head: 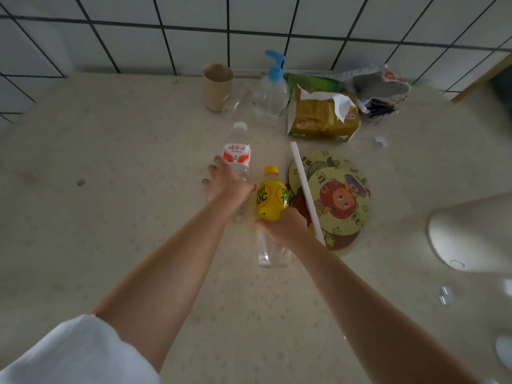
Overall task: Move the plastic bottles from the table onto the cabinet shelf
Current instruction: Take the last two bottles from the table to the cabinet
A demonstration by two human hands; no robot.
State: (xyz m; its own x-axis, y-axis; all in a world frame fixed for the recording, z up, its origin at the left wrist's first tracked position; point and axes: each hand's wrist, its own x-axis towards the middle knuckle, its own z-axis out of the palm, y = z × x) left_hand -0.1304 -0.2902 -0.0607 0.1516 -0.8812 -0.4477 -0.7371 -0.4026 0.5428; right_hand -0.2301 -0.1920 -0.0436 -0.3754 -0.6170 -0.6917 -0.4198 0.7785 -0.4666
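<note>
1. The left hand [225, 180] lies over the lower body of a clear plastic water bottle with a white cap and a red-and-white label [238, 155], fingers spread and curling round its left side; whether they have closed fully on it cannot be told.
2. That bottle stands on the pale speckled worktop [110, 217], near the middle of the scene.
3. The right hand [282, 225] is wrapped round the middle of a clear plastic bottle with a yellow cap and a yellow label [270, 199], gripping it just below the label.
4. The yellow-labelled bottle stands just right of the water bottle, its clear base nearer the camera.
5. Right of both bottles lie round cartoon-printed paper fans [336, 200] with a white stick handle [306, 189] across them.
6. Farther back, by the white tiled wall [194, 34], stand a beige cup [217, 87] and a clear pump bottle with a blue dispenser head [271, 92].
7. Right of the pump bottle sits a gold soft pack of tissues [321, 117], with a crumpled plastic bag [379, 90] behind it.
</note>
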